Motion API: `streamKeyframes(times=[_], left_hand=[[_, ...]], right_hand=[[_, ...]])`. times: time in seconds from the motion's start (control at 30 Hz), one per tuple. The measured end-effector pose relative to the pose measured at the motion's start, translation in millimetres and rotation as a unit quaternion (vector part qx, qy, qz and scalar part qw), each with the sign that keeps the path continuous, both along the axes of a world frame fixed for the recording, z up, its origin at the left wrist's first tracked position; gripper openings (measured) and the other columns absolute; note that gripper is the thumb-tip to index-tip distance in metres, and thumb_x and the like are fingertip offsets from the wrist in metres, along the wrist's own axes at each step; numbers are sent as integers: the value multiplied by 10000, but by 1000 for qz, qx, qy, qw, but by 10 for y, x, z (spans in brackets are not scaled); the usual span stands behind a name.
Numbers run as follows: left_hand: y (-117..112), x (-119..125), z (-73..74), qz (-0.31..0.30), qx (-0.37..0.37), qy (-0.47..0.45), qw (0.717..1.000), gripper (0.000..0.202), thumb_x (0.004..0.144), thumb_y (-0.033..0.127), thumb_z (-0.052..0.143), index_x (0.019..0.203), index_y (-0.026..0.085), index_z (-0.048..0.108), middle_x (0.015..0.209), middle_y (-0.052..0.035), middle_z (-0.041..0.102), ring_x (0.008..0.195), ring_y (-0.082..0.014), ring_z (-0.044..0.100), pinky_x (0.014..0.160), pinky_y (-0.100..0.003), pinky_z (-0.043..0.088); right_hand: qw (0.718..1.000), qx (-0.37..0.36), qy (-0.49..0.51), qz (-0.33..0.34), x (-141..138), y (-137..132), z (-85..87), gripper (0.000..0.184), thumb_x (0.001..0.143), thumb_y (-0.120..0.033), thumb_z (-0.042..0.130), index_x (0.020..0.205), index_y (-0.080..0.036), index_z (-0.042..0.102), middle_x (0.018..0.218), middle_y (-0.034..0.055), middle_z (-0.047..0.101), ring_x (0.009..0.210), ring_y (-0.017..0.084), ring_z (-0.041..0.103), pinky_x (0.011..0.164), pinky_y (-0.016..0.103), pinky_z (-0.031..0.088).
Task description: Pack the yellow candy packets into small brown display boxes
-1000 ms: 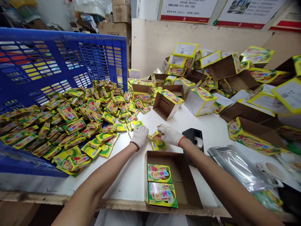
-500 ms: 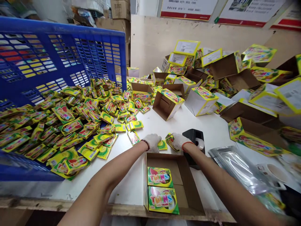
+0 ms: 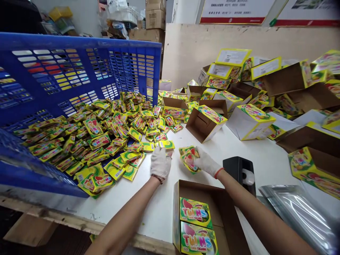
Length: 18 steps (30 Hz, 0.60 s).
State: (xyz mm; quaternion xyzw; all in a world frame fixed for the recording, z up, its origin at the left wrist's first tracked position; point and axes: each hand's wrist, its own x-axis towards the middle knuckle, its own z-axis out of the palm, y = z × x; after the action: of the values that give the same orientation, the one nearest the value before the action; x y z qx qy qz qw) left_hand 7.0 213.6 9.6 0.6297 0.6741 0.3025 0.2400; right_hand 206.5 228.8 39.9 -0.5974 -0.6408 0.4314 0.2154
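My right hand (image 3: pixel 208 162), in a white glove, grips a few small yellow-green candy packets (image 3: pixel 189 158) just above the white table. At the near edge of the packet pile, my gloved left hand (image 3: pixel 160 164) reaches with its thumb apart from the fingers. Its fingertips meet a yellow packet (image 3: pixel 168 144), and I see nothing held in it. Below my hands stands an open brown carton (image 3: pixel 225 202) with two "TWINS" boxes (image 3: pixel 196 212) lying in its left side.
A blue plastic crate (image 3: pixel 87 44) lies tipped on the left, with a large packet heap (image 3: pixel 106 131) spilling from it. Open display boxes (image 3: pixel 205 124) are piled at the back and right. A black tape dispenser (image 3: pixel 235 170) and clear plastic sleeves (image 3: pixel 297 209) sit beside my right forearm.
My left hand has moved left and away from the right hand, to the pile's edge. My right hand has lifted its packets slightly and turned them. The view has swung left.
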Motion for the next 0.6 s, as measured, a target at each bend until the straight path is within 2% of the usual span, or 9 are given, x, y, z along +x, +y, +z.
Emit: streamKeyframes(times=[0.07,0.13,0.2,0.23,0.33,0.4,0.47,0.53,0.6], left_hand=[[-71,-125,-111,90,-15,63,994,492,864,501,608,1216,157,612,1408,-207,492,1367,-415,371,1119,-539,313],[-119,-151,-236,122,-35,113,985,681,759,570,696,1284,154,577,1496,-226,420,1449,-462,239,1141,-580,260],[-143,-115,-332,106,-51,119,986,696,712,530,737,1287,169,578,1525,-222,398,1481,-467,174,1147,-608,229],[-148,-93,-361,86,-52,106,989,637,719,472,736,1265,176,590,1511,-219,422,1474,-460,205,1141,-613,235],[-137,-70,-362,-33,-34,32,998,362,781,215,636,1142,194,637,1316,-157,613,1309,-344,491,1088,-502,377],[-102,-96,-307,-110,-18,-7,994,290,801,93,536,1036,211,659,1122,-74,703,1109,-227,621,993,-355,469],[-25,-128,-229,-128,-9,-17,992,287,827,60,472,972,220,662,1000,-29,718,977,-169,650,909,-278,500],[107,-138,-140,-113,4,-18,993,282,859,75,445,992,208,655,1007,-47,707,983,-181,642,921,-299,498],[288,-119,-55,-94,19,-17,995,258,857,122,512,1068,197,640,1126,-88,676,1128,-232,593,1024,-365,447]], right_hand=[[968,72,-221,89,-74,9,39,532,691,-400,760,1149,-187,596,1037,113,688,912,268,647,819,375,497],[903,128,-350,211,-151,-10,81,457,707,-304,735,1129,-174,617,1118,137,665,976,281,633,861,375,473],[856,164,-392,296,-222,-31,104,398,722,-229,690,1110,-164,631,1190,158,634,1043,291,615,891,384,461],[840,182,-397,323,-249,-37,104,388,722,-201,671,1106,-162,636,1249,172,609,1111,305,593,925,401,450],[803,241,-384,386,-282,-30,59,483,691,-161,663,1173,-151,625,1486,214,448,1373,375,406,1080,515,335],[795,254,-362,416,-281,-17,13,539,699,-193,673,1231,-135,605,1510,224,426,1422,388,341,1118,551,274],[801,247,-340,426,-284,-8,-8,525,729,-250,667,1236,-131,604,1406,215,526,1354,362,429,1094,518,313],[811,237,-329,422,-305,-2,20,497,744,-299,664,1213,-141,615,1298,189,583,1248,331,512,1044,472,369],[816,222,-338,414,-341,3,94,489,731,-350,686,1178,-161,631,1239,170,586,1151,319,552,993,455,402]])
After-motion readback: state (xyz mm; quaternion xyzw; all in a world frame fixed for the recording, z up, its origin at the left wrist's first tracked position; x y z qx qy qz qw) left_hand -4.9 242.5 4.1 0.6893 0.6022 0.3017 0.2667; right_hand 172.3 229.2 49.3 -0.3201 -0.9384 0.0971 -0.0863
